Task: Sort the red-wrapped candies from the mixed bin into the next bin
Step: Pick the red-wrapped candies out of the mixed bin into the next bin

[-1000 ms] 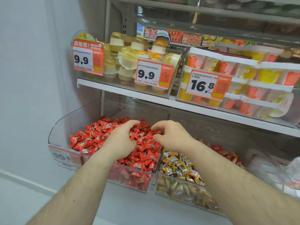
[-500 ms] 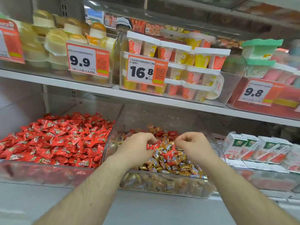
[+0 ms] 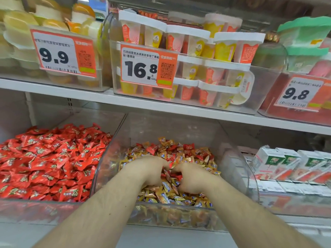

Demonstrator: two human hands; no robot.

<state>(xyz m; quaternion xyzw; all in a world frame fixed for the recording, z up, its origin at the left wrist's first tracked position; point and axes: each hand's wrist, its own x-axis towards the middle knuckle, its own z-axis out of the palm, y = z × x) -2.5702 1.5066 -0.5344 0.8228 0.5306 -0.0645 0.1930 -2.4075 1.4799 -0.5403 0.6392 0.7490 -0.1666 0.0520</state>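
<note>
Both hands, left hand (image 3: 151, 170) and right hand (image 3: 192, 178), curl into the mixed bin (image 3: 238, 169), what each grip pinches hidden; better pluck only red-wrapped candies (image 3: 188, 146) at twelve o'clock.

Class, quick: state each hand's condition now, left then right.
Left hand: fingers curled into the mixed candies; grip cannot be told.
Right hand: the same, cannot be told.

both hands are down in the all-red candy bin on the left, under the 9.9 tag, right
Not quite. In the head view both the left hand and the right hand are down in the mixed bin of gold and red candies, under the 16.8 tag. The all-red bin sits to its left.
</note>
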